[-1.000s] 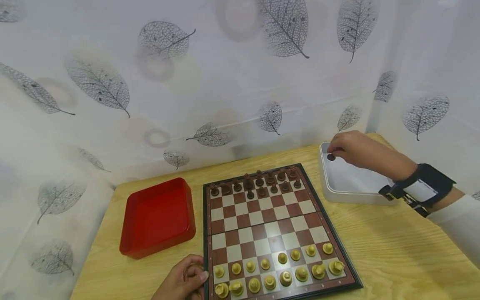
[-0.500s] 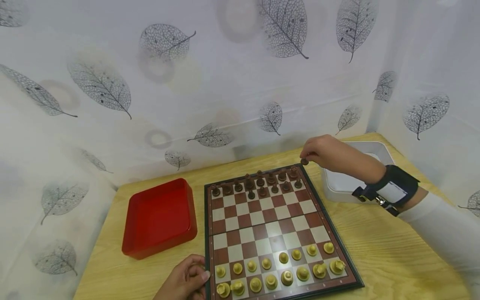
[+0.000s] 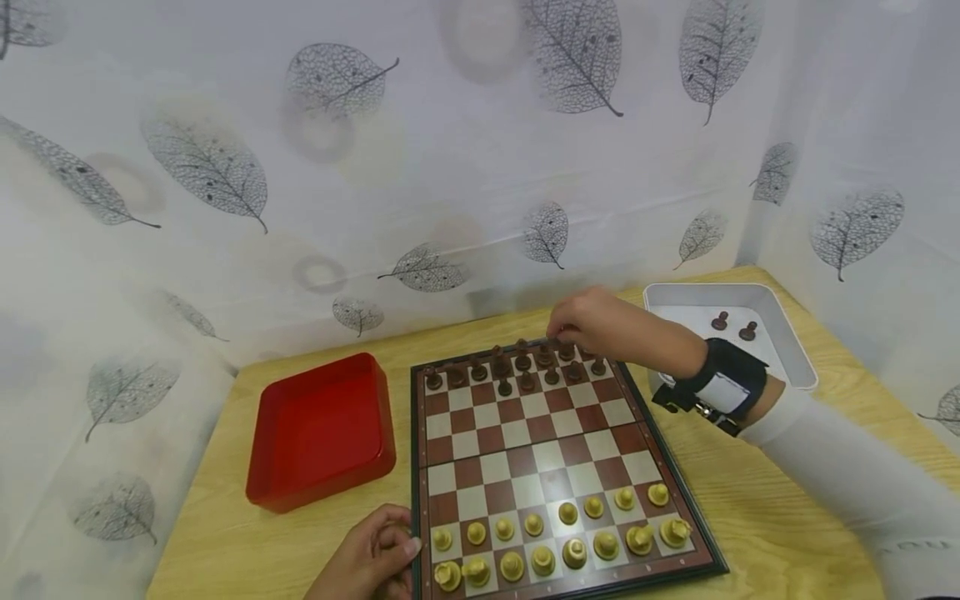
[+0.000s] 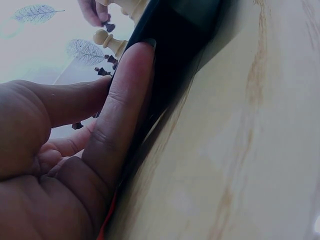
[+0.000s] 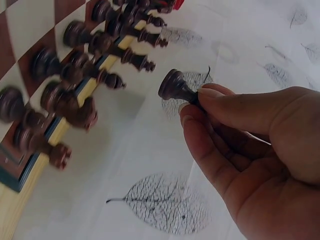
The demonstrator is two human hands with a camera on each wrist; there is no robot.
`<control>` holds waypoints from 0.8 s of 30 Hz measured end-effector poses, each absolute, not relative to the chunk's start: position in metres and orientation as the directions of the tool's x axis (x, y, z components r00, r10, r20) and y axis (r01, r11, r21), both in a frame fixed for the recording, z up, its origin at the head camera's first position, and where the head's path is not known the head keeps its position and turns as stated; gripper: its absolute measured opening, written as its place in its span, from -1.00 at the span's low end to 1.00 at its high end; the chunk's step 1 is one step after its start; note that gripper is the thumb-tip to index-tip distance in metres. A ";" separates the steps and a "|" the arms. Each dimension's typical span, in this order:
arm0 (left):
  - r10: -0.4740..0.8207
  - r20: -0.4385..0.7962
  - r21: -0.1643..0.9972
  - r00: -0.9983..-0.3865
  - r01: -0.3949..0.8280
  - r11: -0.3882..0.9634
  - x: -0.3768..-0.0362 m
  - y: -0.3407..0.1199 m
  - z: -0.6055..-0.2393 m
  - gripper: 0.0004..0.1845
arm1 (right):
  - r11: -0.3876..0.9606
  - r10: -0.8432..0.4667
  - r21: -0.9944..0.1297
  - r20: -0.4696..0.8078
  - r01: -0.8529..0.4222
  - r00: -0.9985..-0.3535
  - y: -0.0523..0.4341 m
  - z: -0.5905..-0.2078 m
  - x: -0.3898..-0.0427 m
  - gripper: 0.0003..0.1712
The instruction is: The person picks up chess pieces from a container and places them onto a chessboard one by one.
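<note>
My right hand [image 3: 592, 321] is above the far edge of the chessboard [image 3: 480, 433], toward its right corner. Between thumb and fingertips it pinches a dark chess pawn [image 5: 175, 87], base outward; the fingers cover its top. Dark chess pieces [image 3: 500, 364] fill the far row, with several dark pawns [image 3: 527, 382] in front. Light yellow chess pieces [image 3: 574, 552] stand in two rows on the near side. At the board's near left edge, my left hand [image 3: 371, 554] grips the rim; the left wrist view has its thumb and a finger [image 4: 122, 95] against the dark border.
A red box [image 3: 322, 492] stands on the wooden table left of the board. Behind the right forearm is a white tray [image 3: 801, 354] with two dark pawns [image 3: 733, 326] visible. A leaf-patterned curtain [image 3: 465, 167] rises along the table's back.
My right hand has carried the dark pawn leftward from over the white tray to above the board's far edge. Two pawns in the tray have come into sight. The left hand stays at the rim.
</note>
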State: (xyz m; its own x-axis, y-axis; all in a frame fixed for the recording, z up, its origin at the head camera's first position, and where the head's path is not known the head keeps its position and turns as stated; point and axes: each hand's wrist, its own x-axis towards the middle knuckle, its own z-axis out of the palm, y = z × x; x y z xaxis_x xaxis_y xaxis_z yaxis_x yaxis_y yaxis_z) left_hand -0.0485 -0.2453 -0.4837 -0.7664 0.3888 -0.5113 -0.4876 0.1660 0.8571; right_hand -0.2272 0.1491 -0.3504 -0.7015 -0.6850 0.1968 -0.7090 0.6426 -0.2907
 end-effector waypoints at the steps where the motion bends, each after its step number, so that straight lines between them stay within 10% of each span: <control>1: 0.390 -0.510 0.858 -0.766 -0.487 0.166 -0.049 -0.245 -0.483 -0.45 | 0.635 -0.694 -0.285 0.196 -0.718 -0.693 0.146 -0.352 -0.227 -0.88; 24: 0.398 -0.510 0.857 -0.762 -0.492 0.155 -0.049 -0.247 -0.481 -0.45 | 0.536 -0.807 -0.263 0.118 -0.802 -0.578 0.075 -0.369 -0.233 -0.87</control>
State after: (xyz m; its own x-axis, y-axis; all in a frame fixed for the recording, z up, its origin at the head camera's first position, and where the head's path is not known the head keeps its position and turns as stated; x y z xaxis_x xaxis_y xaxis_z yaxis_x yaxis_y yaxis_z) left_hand -0.0488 -0.2468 -0.4814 -0.7622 0.3984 -0.5102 -0.4924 0.1548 0.8565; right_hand -0.2335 0.0746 -0.3691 -0.5781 -0.8073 0.1184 -0.8023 0.5359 -0.2631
